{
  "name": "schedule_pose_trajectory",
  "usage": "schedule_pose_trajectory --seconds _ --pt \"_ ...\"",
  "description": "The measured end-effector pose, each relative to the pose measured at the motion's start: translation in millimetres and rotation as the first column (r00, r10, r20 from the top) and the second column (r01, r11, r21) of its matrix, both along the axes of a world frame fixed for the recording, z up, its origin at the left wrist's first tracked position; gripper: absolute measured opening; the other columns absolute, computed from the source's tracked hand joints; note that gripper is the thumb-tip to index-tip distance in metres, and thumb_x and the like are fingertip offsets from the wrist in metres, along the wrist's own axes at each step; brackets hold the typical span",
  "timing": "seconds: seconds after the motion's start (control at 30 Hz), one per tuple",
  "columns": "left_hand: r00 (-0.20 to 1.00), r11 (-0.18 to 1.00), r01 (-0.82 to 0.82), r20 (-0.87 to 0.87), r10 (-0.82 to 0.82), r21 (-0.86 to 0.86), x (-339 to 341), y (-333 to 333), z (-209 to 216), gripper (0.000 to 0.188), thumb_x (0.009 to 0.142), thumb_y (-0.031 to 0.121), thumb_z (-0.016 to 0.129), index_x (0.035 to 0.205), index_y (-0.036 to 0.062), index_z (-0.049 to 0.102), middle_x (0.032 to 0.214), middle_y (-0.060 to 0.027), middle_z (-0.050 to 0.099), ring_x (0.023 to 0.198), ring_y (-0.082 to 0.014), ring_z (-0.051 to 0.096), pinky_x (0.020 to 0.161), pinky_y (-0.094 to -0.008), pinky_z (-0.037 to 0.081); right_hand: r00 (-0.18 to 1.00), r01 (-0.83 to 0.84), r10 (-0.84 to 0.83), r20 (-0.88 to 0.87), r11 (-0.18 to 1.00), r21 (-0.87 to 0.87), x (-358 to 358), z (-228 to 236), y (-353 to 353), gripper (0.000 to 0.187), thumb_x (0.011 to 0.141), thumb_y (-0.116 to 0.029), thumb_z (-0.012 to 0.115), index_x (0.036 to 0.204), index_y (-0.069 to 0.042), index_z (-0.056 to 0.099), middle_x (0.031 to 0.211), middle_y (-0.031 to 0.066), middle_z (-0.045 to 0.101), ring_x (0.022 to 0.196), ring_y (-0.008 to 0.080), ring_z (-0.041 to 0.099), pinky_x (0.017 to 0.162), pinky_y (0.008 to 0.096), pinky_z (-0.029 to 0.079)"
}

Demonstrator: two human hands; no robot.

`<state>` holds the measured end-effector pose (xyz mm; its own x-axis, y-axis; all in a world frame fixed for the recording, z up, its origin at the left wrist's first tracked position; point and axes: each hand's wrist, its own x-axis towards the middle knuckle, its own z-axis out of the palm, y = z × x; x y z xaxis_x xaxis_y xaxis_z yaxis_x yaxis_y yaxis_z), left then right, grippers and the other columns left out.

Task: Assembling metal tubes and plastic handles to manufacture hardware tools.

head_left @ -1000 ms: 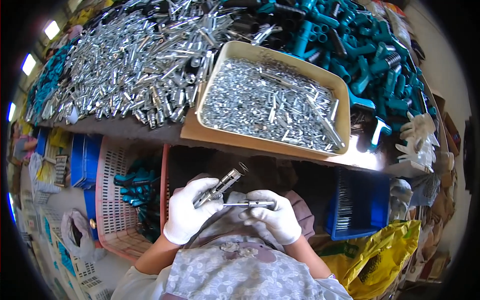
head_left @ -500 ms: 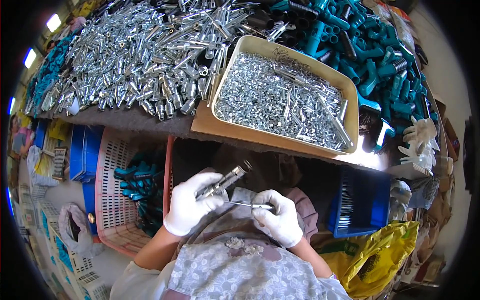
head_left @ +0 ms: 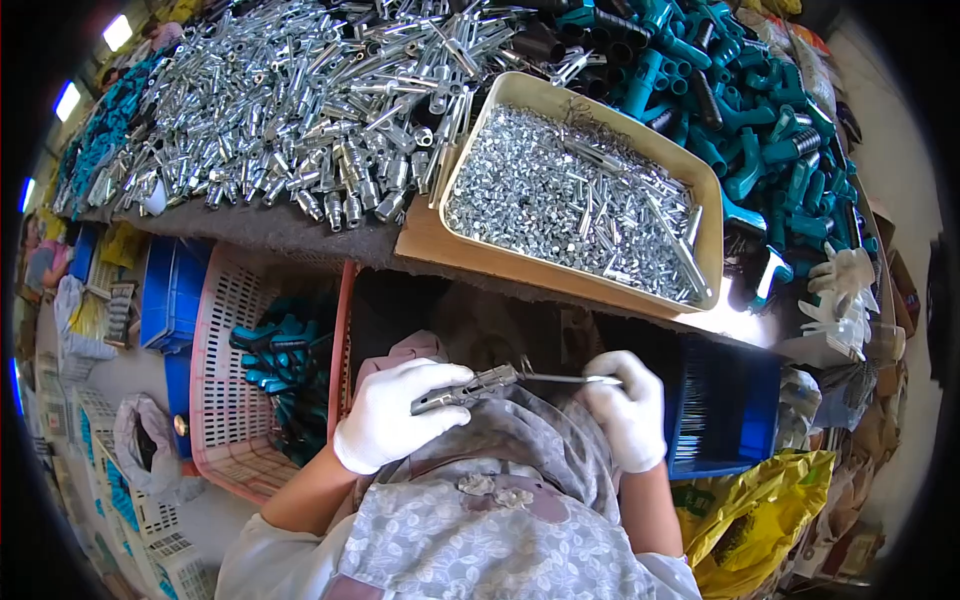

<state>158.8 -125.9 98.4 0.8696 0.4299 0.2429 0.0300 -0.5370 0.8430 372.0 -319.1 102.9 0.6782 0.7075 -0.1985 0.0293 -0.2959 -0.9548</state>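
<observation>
My left hand (head_left: 398,412), in a white glove, is closed around a silver cylindrical metal fitting (head_left: 468,388) above my lap. My right hand (head_left: 628,408), gloved in white too, grips a thin metal rod (head_left: 560,379). The rod runs leftward from my right fingers to the far end of the fitting. A small wire piece (head_left: 525,364) shows at that end; whether the rod enters the fitting I cannot tell. Across my lap lies a grey patterned apron (head_left: 450,540).
A cream tray (head_left: 462,232) of small metal parts sits on the bench, beside heaped silver fittings (head_left: 270,110) and teal handles (head_left: 745,160). Below are a pink basket (head_left: 215,400) holding teal handles, a blue bin (head_left: 735,465) and a yellow bag (head_left: 790,510). White gloves (head_left: 840,300) hang at right.
My right hand has moved right and up with the rod, which now meets the far end of the fitting. The fitting in my left hand has tipped closer to level.
</observation>
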Motion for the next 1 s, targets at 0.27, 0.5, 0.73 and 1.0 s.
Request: schedule_pose_trajectory --seconds 0.27,0.5,0.73,1.0 --pt "0.997 0.999 0.049 -0.058 -0.048 0.011 -2.5 -5.6 4.1 0.038 0.072 0.013 0.087 0.103 -0.0011 0.071 0.094 -0.0145 0.072 0.082 -0.0250 0.072 0.073 -0.0317 0.056 0.984 -0.153 0.159 0.078 0.986 -0.071 18.4 35.9 -7.2 0.016 0.077 -0.008 0.066 0.089 0.002 0.065 0.080 0.0041 0.063 0.073 0.0100 0.057 0.070 0.0255 0.048" --pt "0.992 0.993 0.115 -0.059 -0.115 -0.003 4.2 -12.8 6.2 0.035 0.074 0.011 0.085 0.104 -0.0008 0.071 0.094 -0.0154 0.073 0.084 -0.0247 0.073 0.074 -0.0313 0.056 0.950 -0.311 0.310 -0.026 0.946 -0.093 -0.1 27.7 7.7 0.017 0.080 -0.009 0.065 0.093 0.002 0.066 0.082 0.0051 0.065 0.075 0.0107 0.058 0.071 0.0265 0.050" --pt "0.997 0.995 0.078 -0.017 -0.080 -0.060 1.6 -13.6 -1.4 0.029 0.079 0.014 0.081 0.104 0.0019 0.072 0.090 -0.0129 0.073 0.076 -0.0266 0.072 0.069 -0.0324 0.055 0.930 -0.367 0.367 -0.014 0.927 -0.079 -2.2 28.5 5.2 0.018 0.082 -0.011 0.066 0.095 0.001 0.064 0.084 0.0057 0.064 0.076 0.0111 0.058 0.072 0.0267 0.049" --pt "0.987 0.990 0.136 -0.087 -0.137 -0.023 4.8 -13.9 4.3 0.032 0.076 0.010 0.083 0.104 0.0006 0.072 0.096 -0.0149 0.074 0.084 -0.0257 0.074 0.073 -0.0321 0.057 0.920 -0.391 0.392 -0.013 0.914 -0.109 -11.3 29.3 8.9 0.018 0.083 -0.010 0.067 0.097 0.001 0.064 0.087 0.0076 0.066 0.077 0.0130 0.060 0.073 0.0281 0.050"
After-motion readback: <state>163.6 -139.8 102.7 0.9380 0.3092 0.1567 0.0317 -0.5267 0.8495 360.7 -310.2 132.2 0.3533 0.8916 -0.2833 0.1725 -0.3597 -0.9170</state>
